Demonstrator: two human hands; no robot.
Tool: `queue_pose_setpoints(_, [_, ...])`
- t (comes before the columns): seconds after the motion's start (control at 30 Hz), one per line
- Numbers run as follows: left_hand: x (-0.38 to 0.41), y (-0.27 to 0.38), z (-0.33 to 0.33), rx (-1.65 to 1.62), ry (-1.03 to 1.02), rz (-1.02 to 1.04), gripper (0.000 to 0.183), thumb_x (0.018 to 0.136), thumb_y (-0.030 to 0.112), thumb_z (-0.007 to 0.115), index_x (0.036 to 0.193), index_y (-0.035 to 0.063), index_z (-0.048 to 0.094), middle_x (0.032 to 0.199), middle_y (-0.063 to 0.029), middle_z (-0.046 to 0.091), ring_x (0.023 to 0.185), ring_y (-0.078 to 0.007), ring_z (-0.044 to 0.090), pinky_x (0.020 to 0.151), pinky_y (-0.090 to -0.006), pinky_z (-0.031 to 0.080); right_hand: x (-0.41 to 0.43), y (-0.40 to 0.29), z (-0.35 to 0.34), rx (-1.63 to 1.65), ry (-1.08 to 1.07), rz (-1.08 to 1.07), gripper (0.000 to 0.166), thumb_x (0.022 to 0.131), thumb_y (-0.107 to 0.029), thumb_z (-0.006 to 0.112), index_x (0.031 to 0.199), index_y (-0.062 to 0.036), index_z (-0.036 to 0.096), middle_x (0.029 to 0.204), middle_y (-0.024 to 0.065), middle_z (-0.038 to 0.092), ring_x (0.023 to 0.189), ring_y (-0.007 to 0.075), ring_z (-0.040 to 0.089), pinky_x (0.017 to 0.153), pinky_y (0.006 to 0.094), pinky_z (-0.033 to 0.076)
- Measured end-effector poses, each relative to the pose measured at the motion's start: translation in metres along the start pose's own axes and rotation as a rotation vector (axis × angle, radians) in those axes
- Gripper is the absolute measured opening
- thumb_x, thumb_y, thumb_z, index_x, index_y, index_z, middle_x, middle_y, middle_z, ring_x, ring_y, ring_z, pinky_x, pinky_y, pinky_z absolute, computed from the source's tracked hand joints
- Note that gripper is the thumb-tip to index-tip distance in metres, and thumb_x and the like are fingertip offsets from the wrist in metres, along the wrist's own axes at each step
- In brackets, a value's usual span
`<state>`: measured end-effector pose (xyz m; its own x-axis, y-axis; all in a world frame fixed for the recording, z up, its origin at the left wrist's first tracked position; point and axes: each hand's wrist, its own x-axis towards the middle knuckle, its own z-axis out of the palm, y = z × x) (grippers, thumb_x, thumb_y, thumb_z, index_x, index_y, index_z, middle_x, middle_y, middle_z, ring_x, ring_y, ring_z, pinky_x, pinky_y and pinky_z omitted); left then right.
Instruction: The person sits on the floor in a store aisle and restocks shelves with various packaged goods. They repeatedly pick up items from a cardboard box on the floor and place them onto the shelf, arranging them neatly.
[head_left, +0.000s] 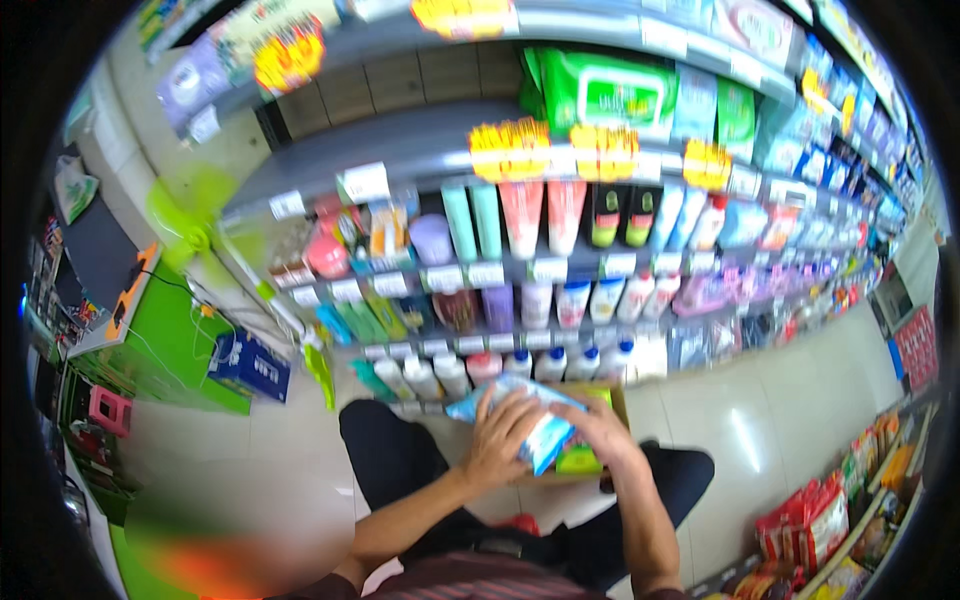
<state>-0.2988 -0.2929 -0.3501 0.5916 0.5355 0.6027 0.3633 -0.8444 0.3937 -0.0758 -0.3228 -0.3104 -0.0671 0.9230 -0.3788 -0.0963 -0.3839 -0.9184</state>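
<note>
A light-blue plastic packet (550, 438), seemingly of wipes or tissues, is held in front of my knees. My left hand (499, 431) lies over its left half with the fingers spread across the wrapper. At its upper right edge, my right hand (602, 429) grips the packet with fingers and thumb. Just beneath and behind it stands an open cardboard box (619, 409) on the floor between my legs. Green packs (579, 460) show inside the box, partly hidden by the packet and my right hand.
Shop shelving ahead carries tubes (521, 217), lotion bottles (551, 365) and a green wipes pack (615, 94). To the left are a green floor fan (196, 238), a blue carton (251, 367) and a green counter (161, 367). Red bags (806, 521) sit low at right. A blurred patch covers the lower left.
</note>
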Motion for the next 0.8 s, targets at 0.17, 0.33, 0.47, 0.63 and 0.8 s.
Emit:
queue_pose_setpoints(0.17, [0.033,0.008,-0.034,-1.001,0.166,-0.650,0.038,0.085,0.003,0.077,0.121,0.0008,0.064,0.113,-0.0083,0.071,0.104,-0.0207,0.069,0.094,-0.0346,0.054,-0.008,-0.019,-0.010,-0.020,-0.108,-0.289,0.067,0.087,-0.030,0.082,0.141,0.0003,0.058,0.093,0.0083,0.070,0.086,0.0157,0.067,0.080,0.0298,0.055])
queue_pose_setpoints(0.33, [0.044,0.015,-0.056,-1.545,0.484,-0.848,0.039,0.086,0.007,0.079,0.121,0.0030,0.063,0.114,-0.0062,0.069,0.106,-0.0176,0.067,0.092,-0.0361,0.055,-0.013,-0.028,0.024,-0.187,-0.080,-0.371,0.084,0.074,-0.022,0.092,0.145,0.0015,0.053,0.118,0.0120,0.067,0.110,0.0199,0.063,0.098,0.0343,0.050])
queue_pose_setpoints(0.47, [0.064,0.019,-0.086,-1.583,0.503,-0.891,0.045,0.086,0.009,0.079,0.125,0.0041,0.059,0.115,-0.0071,0.069,0.109,-0.0199,0.067,0.093,-0.0387,0.056,-0.014,-0.040,0.028,0.120,-0.138,-0.162,0.075,0.074,-0.016,0.091,0.138,0.0018,0.057,0.116,0.0115,0.070,0.100,0.0178,0.069,0.087,0.0322,0.056])
queue_pose_setpoints(0.63, [0.105,-0.013,-0.172,-1.377,0.382,-0.764,0.047,0.090,0.015,0.075,0.131,0.0069,0.054,0.117,-0.0076,0.069,0.106,-0.0224,0.070,0.093,-0.0443,0.059,-0.001,-0.137,0.054,0.107,-0.075,-0.428,0.060,0.076,-0.022,0.089,0.125,0.0029,0.064,0.099,0.0078,0.073,0.078,0.0141,0.070,0.056,0.0263,0.055])
queue_pose_setpoints(0.8, [0.178,-0.043,-0.259,-1.303,0.282,-0.656,0.037,0.097,0.031,0.068,0.123,0.0062,0.061,0.109,-0.0071,0.073,0.093,-0.0190,0.073,0.082,-0.0366,0.061,0.014,-0.247,0.082,0.033,-0.105,-0.538,0.062,0.082,-0.029,0.086,0.125,0.0082,0.060,0.096,0.0092,0.072,0.072,0.0126,0.069,0.054,0.0244,0.054])
